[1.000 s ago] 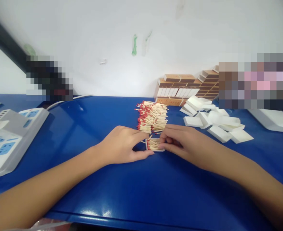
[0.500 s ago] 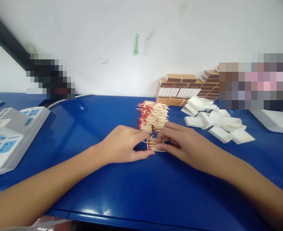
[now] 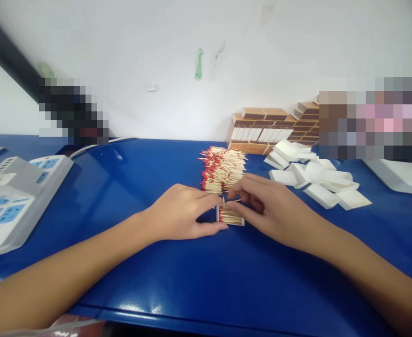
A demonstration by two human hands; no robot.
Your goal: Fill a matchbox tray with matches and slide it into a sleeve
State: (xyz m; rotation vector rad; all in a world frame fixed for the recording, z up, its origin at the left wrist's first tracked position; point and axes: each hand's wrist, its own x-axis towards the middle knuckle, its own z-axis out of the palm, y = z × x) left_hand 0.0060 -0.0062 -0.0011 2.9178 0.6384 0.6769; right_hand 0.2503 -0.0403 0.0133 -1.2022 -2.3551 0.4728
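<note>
A small white matchbox tray (image 3: 243,222) holds a layer of red-headed matches (image 3: 231,215) lying lengthwise. My left hand (image 3: 184,213) grips its left end, with the thumb at the near side and the fingers at the far side. Just above the tray's far edge, my right hand (image 3: 262,201) has its thumb and forefinger close together, a pale match (image 3: 237,201) showing between them. Another match stands out near my left fingertips. Directly behind both hands lies a big heap of loose matches (image 3: 223,168), with most red heads toward the left.
White empty tray pieces (image 3: 318,175) lie in a loose pile to the right. Brown matchboxes (image 3: 262,133) are stacked against the wall. A grey-white power strip (image 3: 33,196) with blue sockets is at the left. A white box (image 3: 398,178) sits at the far right of the blue table (image 3: 177,281).
My right hand has lifted off the matches in the tray and moved slightly up, uncovering the tray's right end. The tray and my left hand have shifted slightly right and nearer.
</note>
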